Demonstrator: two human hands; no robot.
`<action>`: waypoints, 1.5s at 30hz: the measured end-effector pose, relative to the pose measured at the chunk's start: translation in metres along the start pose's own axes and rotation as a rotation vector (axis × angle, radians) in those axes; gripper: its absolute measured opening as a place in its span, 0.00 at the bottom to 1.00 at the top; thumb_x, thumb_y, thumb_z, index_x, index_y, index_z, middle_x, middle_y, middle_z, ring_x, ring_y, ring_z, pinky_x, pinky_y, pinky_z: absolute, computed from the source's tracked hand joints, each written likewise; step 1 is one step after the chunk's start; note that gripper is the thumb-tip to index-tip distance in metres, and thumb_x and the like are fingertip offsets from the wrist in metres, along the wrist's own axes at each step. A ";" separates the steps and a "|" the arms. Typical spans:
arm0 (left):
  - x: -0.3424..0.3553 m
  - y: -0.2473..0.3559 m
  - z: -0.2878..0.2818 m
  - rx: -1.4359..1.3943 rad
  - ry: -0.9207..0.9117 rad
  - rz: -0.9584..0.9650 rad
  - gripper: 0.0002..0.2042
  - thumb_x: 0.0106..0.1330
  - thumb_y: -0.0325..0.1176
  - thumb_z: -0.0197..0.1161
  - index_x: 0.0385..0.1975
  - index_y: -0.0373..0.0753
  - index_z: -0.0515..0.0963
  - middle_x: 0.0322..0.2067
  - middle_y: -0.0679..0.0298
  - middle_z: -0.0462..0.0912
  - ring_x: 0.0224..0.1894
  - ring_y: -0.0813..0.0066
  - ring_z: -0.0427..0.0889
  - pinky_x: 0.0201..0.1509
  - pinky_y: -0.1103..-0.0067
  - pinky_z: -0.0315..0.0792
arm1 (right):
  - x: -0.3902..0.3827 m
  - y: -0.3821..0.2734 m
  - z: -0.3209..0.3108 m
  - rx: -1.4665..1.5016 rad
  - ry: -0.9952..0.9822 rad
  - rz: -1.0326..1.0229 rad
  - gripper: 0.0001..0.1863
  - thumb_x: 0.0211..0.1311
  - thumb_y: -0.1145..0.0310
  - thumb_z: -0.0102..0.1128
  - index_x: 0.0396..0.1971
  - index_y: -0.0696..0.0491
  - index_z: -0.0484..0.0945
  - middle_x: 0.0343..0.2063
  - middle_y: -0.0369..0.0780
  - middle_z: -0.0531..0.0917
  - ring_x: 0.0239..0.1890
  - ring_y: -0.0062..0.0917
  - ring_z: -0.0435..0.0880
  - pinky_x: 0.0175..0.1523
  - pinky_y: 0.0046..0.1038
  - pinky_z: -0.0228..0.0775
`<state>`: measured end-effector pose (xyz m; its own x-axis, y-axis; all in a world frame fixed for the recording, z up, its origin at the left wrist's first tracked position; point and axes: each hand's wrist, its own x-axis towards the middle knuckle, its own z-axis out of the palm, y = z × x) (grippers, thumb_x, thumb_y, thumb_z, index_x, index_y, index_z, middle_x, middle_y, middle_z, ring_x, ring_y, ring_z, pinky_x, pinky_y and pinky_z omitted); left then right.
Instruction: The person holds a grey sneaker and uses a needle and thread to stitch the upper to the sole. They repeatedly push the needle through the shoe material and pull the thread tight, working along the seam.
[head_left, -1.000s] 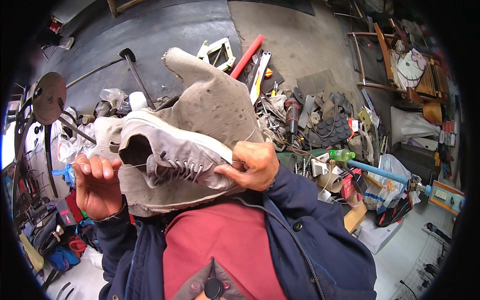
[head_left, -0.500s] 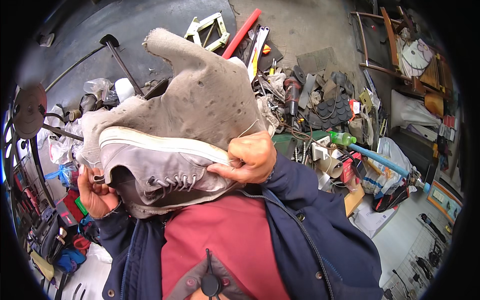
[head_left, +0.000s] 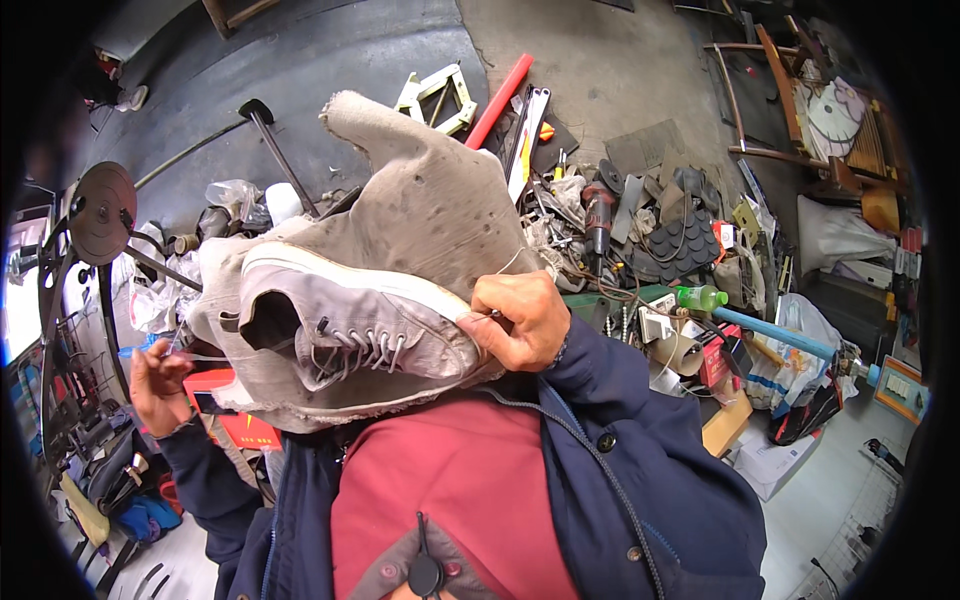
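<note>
A grey lace-up sneaker (head_left: 350,325) with a white sole rim lies on its side on a worn, frayed grey cloth (head_left: 440,200) over my lap, its toe to the right. My right hand (head_left: 522,322) is closed at the toe, thumb and fingers pinching the edge where sole meets upper. A loose pale thread end sticks up just above that hand. To the left of the heel, my left hand (head_left: 160,388) is raised off the shoe with its fingertips pinched together. A thin pale thread (head_left: 208,357) runs from those fingertips toward the shoe's heel.
Beyond the cloth, an angle grinder (head_left: 600,215) sits among tools and scraps. Behind the cloth lie a red bar (head_left: 500,100) and a pale green metal frame (head_left: 440,98). A metal stand with a round disc (head_left: 103,213) rises at left. A red box (head_left: 235,410) is beside my left forearm.
My left hand has moved away from the shoe's heel, out to the left, drawing thread. The right hand stays at the toe. The whole view has shifted slightly.
</note>
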<state>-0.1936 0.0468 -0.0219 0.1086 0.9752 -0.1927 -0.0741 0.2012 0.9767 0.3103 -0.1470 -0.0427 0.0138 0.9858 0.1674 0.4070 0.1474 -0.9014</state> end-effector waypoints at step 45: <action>-0.012 -0.011 0.258 0.210 -0.947 -0.740 0.31 0.54 0.32 0.79 0.59 0.30 0.78 0.54 0.59 0.85 0.57 0.65 0.82 0.65 0.70 0.74 | -0.011 -0.019 -0.004 0.152 -0.134 0.242 0.10 0.61 0.74 0.70 0.37 0.58 0.76 0.31 0.43 0.81 0.34 0.38 0.84 0.39 0.32 0.74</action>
<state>0.0619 0.0091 -0.0065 0.7425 0.1610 -0.6502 0.4645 0.5756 0.6730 0.3061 -0.1612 -0.0259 -0.0314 0.9941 -0.1040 0.2650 -0.0921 -0.9599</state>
